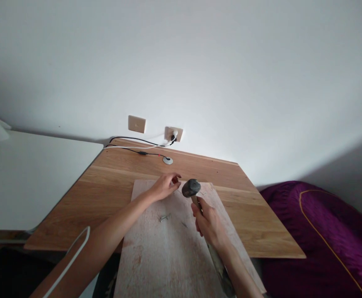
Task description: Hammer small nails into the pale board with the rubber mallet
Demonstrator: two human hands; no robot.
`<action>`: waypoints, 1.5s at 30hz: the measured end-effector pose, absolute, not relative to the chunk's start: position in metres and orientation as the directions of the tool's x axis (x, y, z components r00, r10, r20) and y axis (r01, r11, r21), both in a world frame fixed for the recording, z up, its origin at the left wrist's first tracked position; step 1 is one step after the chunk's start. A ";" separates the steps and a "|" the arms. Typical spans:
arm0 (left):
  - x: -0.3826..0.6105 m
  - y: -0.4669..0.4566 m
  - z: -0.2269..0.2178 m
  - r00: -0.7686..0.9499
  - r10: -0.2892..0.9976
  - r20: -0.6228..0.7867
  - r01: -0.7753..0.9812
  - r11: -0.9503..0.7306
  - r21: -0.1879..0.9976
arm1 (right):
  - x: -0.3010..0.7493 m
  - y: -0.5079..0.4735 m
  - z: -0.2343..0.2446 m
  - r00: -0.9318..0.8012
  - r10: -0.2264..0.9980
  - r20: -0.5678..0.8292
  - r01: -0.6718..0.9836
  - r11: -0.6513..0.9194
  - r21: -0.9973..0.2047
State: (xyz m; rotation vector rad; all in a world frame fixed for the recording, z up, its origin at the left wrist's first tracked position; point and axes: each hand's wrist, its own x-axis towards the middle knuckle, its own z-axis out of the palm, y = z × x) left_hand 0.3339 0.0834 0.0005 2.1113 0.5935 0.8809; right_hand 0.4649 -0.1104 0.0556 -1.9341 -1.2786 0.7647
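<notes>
My right hand (pixel 208 223) is wrapped round the handle of a hammer (pixel 191 188), whose dark head hovers over the far end of a pale wooden board (pixel 156 252). My left hand (pixel 165 185) rests on the board just left of the hammer head, fingers pinched together at something too small to make out. A few loose nails (pixel 165 217) lie on the board between my forearms.
The board lies on a wooden desk (pixel 255 219) against a white wall. Cables (pixel 137 149) run from a wall socket (pixel 173 133) to a round grommet (pixel 167 160). A purple cushion (pixel 324 240) sits to the right, a white surface (pixel 28 178) to the left.
</notes>
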 end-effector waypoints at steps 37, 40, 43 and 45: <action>0.303 0.068 0.008 0.734 0.573 0.365 0.241 -0.722 0.648 | 0.481 -0.176 0.014 0.463 0.862 -0.207 0.298 -0.372 -0.879; 0.304 0.065 0.008 0.737 0.560 0.378 0.230 -0.735 0.638 | 0.481 -0.176 0.016 0.457 0.865 -0.208 0.305 -0.372 -0.877; 0.303 0.064 0.009 0.743 0.557 0.372 0.234 -0.736 0.635 | 0.481 -0.176 0.016 0.450 0.869 -0.205 0.302 -0.364 -0.881; 0.303 0.065 0.009 0.743 0.556 0.372 0.236 -0.738 0.632 | 0.481 -0.177 0.017 0.444 0.875 -0.194 0.313 -0.354 -0.881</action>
